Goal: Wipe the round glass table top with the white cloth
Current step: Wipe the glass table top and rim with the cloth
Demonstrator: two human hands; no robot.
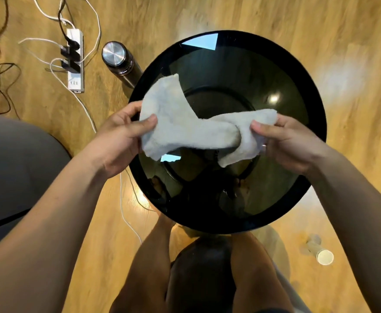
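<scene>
A round dark glass table top [293, 136] with a black rim fills the middle of the head view, directly below me. The white cloth [185, 129] is held up over its near-left half, stretched and partly twisted between both hands. My left hand [119, 141] pinches the cloth's left end with thumb on top. My right hand [284, 143] grips the bunched right end. One corner of the cloth sticks up towards the far left. I cannot tell whether the cloth touches the glass.
A steel flask [117, 62] stands on the wooden floor just left of the table. A white power strip [75, 62] with plugs and several cables lies further left. A paper cup [323, 255] lies on the floor at the lower right. A grey seat [15, 163] is at my left, my knees below the table.
</scene>
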